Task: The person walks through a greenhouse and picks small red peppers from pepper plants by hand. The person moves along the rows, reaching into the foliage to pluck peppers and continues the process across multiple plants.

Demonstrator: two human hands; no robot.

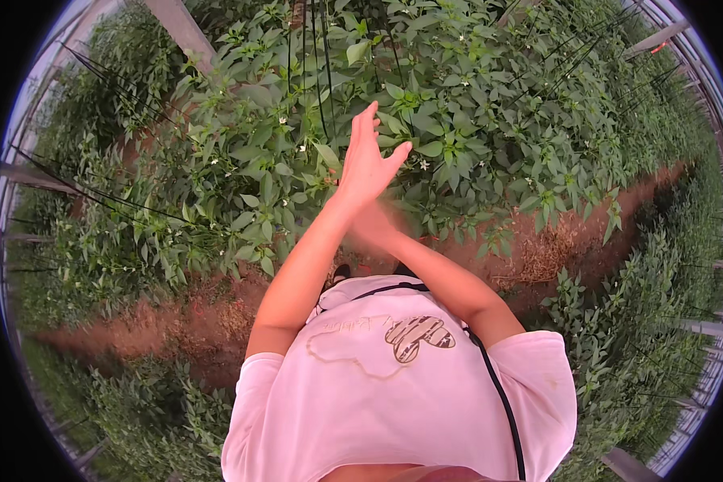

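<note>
My left hand [367, 165] is raised in front of the pepper plants [452, 144], thumb spread away from the fingers and nothing in its grasp. Below its wrist, my right hand [373, 226] crosses under the left forearm. Motion blurs the right hand and its fingers are partly hidden, so its grip cannot be made out. Green leaves and small white flowers [423, 164] lie just beyond the left fingertips.
Black support strings [322, 66] hang down into the foliage ahead. Posts stand at the upper left [184, 33] and upper right [660, 37]. A bare soil path [217, 313] runs crosswise at my feet, with dry plant litter [545, 250] on the right. More plants [608, 337] grow behind me.
</note>
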